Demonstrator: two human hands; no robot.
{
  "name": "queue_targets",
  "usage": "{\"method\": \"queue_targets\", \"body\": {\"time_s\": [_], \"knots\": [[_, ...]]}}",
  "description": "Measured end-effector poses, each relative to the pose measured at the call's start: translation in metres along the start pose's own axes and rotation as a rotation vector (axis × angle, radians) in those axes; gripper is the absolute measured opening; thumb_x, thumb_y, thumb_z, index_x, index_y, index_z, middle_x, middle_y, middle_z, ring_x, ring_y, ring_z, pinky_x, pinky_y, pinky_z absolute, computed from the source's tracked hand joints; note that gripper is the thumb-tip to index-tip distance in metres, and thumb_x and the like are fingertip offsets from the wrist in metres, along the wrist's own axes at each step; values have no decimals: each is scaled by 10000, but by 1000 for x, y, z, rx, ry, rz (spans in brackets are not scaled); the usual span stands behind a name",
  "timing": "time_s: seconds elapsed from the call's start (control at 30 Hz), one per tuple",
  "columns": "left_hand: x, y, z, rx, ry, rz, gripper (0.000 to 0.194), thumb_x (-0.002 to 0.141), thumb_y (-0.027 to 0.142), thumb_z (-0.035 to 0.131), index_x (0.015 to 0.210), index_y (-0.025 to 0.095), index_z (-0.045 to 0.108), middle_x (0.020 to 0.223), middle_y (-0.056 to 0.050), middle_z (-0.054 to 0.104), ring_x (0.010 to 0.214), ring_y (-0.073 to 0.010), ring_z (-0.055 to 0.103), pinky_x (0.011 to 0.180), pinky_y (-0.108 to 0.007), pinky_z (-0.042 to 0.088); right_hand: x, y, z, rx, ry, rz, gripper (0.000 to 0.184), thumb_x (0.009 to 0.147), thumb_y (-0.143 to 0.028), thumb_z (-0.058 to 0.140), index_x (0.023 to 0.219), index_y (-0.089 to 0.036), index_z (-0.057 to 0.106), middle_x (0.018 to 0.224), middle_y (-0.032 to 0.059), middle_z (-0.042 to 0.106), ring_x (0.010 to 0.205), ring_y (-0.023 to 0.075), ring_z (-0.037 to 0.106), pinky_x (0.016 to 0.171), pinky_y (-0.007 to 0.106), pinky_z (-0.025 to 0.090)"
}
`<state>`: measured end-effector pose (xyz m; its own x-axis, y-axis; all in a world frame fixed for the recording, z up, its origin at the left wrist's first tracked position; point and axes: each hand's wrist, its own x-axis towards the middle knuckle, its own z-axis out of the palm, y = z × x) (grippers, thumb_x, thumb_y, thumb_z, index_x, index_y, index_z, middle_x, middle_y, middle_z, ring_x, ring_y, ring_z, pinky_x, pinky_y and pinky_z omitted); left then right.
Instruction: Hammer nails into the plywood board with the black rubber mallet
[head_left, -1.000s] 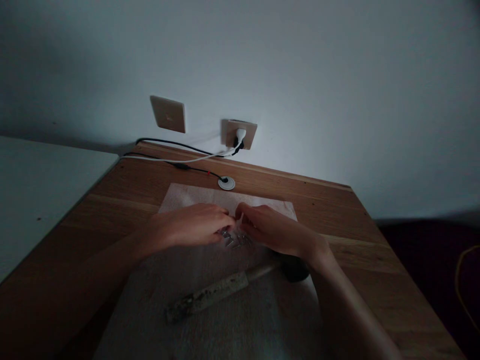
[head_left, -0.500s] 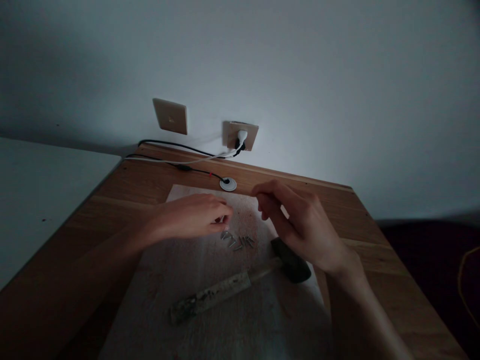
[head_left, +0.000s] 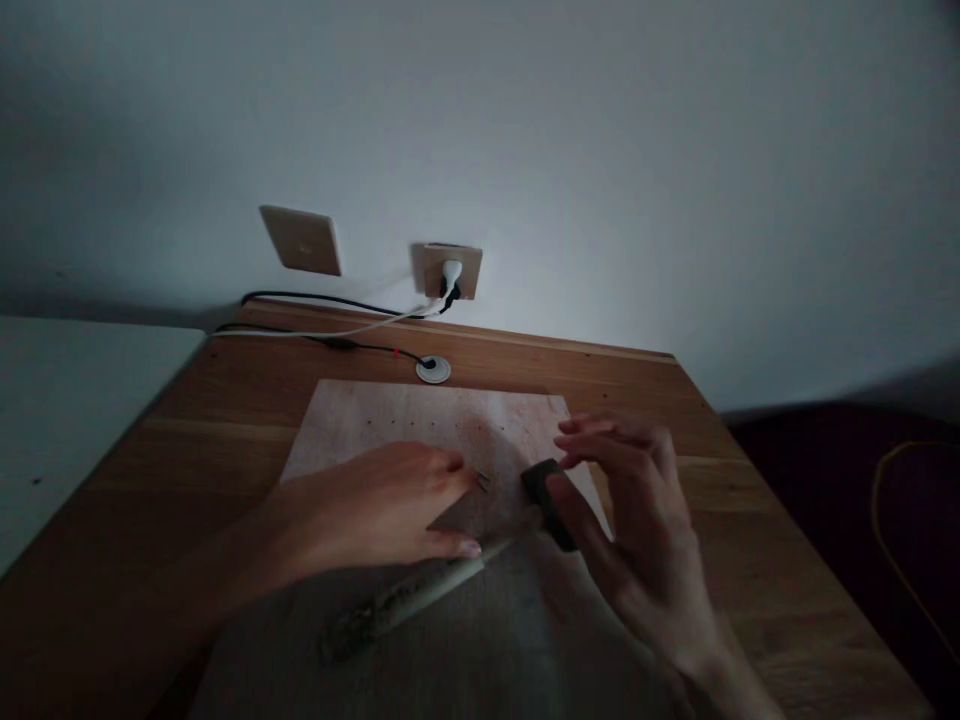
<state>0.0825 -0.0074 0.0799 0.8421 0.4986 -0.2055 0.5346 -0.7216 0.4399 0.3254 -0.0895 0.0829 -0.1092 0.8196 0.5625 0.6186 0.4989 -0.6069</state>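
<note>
A hammer (head_left: 439, 586) lies across a pale wooden board (head_left: 525, 640), its handle wrapped in a light, worn covering. My left hand (head_left: 390, 505) reaches over the board with thumb and index finger apart, nothing visible between them. Its thumb tip is by the hammer handle, and whether it touches cannot be told. A few small nails (head_left: 484, 482) show at the index fingertip; the hand hides the area beside them. To the right, my right hand (head_left: 645, 530) is spread, fingers apart, with its thumb in front of the dark hammer head (head_left: 544, 490).
Small dark dots (head_left: 433, 424) run in a row along the board's far part. The board rests on a wooden desk (head_left: 750, 560). Behind it are a cable grommet (head_left: 433, 370), black and white cables (head_left: 337, 333), and a wall socket (head_left: 469, 268) with plugs.
My left hand has come down toward the hammer handle and opened, covering most of the nails. My right hand has opened from a pinch and moved right and nearer. The view has shifted slightly.
</note>
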Motion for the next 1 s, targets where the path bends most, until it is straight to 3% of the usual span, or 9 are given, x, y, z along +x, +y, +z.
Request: {"method": "queue_targets", "body": {"time_s": [0.1, 0.17, 0.27, 0.37, 0.47, 0.57, 0.73, 0.87, 1.0], "knots": [[9, 11, 15, -35, 57, 8, 352, 989, 476, 747, 1148, 162, 761, 1061, -107, 783, 966, -290, 765, 819, -358, 527, -46, 7, -2, 167, 125, 189, 419, 1050, -271, 648, 1456, -375, 636, 1503, 61, 535, 1412, 277, 519, 1120, 466, 495], [18, 20, 24, -35, 62, -8, 308, 1004, 444, 725, 1109, 157, 760, 1046, -111, 779, 956, -300, 764, 798, -361, 525, -73, 12, -4, 312, 208, 279, 508, 1100, -410, 545, 1607, -394, 526, 1688, 48, 431, 1570, 306, 379, 1185, 508, 445], [29, 33, 35, -19, 39, -50, 272, 1025, 412, 675, 1077, 153, 739, 1033, -115, 768, 914, -298, 754, 742, -355, 510, -106, 23, -5, 467, 349, 369, 633, 1066, -704, 412, 1624, -418, 501, 1736, 32, 411, 1627, 367, 312, 1212, 620, 392], [37, 40, 45, 3, 58, -62, 222, 1011, 369, 669, 1055, 157, 720, 1013, -113, 761, 910, -294, 742, 749, -353, 510, -128, 32, -5, 485, 430, 440, 756, 1016, -831, 357, 1671, -456, 402, 1803, 14, 326, 1681, 391, 195, 1248, 712, 288], [40, 42, 52, 6, 116, -80, 168, 987, 321, 661, 1024, 166, 715, 989, -108, 753, 915, -293, 734, 771, -356, 514, -142, 33, -3, 489, 483, 476, 863, 956, -911, 399, 1688, -455, 360, 1821, 40, 291, 1681, 423, 190, 1241, 729, 284], [41, 43, 57, -1, 133, -119, 144, 973, 263, 628, 1032, 168, 718, 1011, -114, 756, 904, -290, 731, 764, -359, 505, -148, 24, 2, 521, 523, 522, 770, 1009, -832, 432, 1669, -436, 394, 1807, 80, 313, 1654, 434, 266, 1212, 723, 332], [42, 51, 56, -98, 178, -179, 84, 932, 240, 647, 899, 181, 696, 906, -77, 729, 827, -233, 683, 722, -313, 422, -142, -4, 9, 596, 665, 675, 443, 1094, -407, 628, 1531, -399, 553, 1700, 65, 445, 1617, 323, 341, 1216, 606, 358], [36, 55, 55, -533, 219, -200, 288, 966, 396, 637, 768, 189, 619, 704, -3, 605, 661, -151, 552, 640, -285, 325, -144, -13, 16, 626, 743, 712, 313, 1078, -382, 680, 1390, -387, 654, 1481, 35, 607, 1458, 257, 502, 1065, 441, 491], [28, 58, 62, -1048, 186, -244, 528, 915, 696, 669, 846, 172, 664, 734, -8, 619, 659, -136, 533, 617, -266, 363, -153, -9, 29, 654, 717, 684, 220, 1049, -408, 720, 1269, -396, 720, 1326, 10, 665, 1292, 217, 597, 937, 355, 539]]}}
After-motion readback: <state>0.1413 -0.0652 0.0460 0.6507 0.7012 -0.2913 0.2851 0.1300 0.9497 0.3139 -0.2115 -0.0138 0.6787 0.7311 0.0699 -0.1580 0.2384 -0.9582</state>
